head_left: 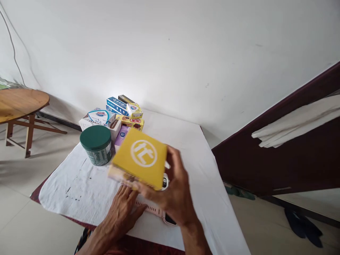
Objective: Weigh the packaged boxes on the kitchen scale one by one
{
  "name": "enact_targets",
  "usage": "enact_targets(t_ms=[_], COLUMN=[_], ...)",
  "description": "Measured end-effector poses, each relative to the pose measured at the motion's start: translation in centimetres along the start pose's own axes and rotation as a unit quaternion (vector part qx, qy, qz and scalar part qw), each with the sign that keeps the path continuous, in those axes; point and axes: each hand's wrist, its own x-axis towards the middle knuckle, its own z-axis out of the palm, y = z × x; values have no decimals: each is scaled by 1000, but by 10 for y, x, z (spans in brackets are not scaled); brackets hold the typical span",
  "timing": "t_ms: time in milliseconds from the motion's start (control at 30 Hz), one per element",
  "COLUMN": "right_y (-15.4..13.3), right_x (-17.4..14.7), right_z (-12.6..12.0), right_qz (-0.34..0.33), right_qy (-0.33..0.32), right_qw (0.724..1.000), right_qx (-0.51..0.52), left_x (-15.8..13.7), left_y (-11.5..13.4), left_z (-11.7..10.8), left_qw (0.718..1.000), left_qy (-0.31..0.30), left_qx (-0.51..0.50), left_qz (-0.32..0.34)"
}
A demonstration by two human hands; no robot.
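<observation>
My right hand (177, 191) grips a yellow box (138, 159) by its right edge, thumb along the near side and fingers at the back. The box has a white circle logo on top and is tilted and slightly blurred. My left hand (122, 209) is open, its fingers stretched forward beside the near left edge of the box, which hides the fingertips. Under my hands lies a smartwatch with a pink strap (152, 209), partly covered. A white object with a dark round part (165, 181) shows in part behind my right hand.
A green lidded tub (97, 145) stands left of the yellow box. Behind it are a purple pack (122, 136), a yellow snack box (131, 122) and several stacked cartons (117, 104). White cloth (79, 187) covers the table. A round wooden table (23, 102) stands left; slippers (302, 226) lie right.
</observation>
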Motion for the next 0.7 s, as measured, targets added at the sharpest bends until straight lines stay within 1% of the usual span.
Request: enact_targets(t_ms=[67,133,233,333,467,533,600,700], right_y=[8,21,43,60,69,70,71,76], right_x=[8,18,31,37,37,38,38,37], right_z=[-22,-37,-48,-50,-54,-58,-63,-70], right_qz=[-12,-19,-18,4,18,27,39,61], right_qy=[67,121,154,154,143,117,94,75], right_qw=[997,989,979,979,982,984,986,985], right_qx=[-37,-82,-132,-134,-123,-129,-135,-140], left_x=[8,14,20,24,29,31,32,32], left_y=[0,-2,-7,-15,-21,-21,-20,-21], left_z=[-5,-2,11,23,26,26,25,25], left_qw=[1000,999,999,999,998,997,997,997], left_qy=[-4,11,18,-12,-51,-58,-60,-59], left_qx=[-15,-18,0,23,36,36,37,42], left_qz=[-5,-27,-38,-47,-30,-20,-24,-30])
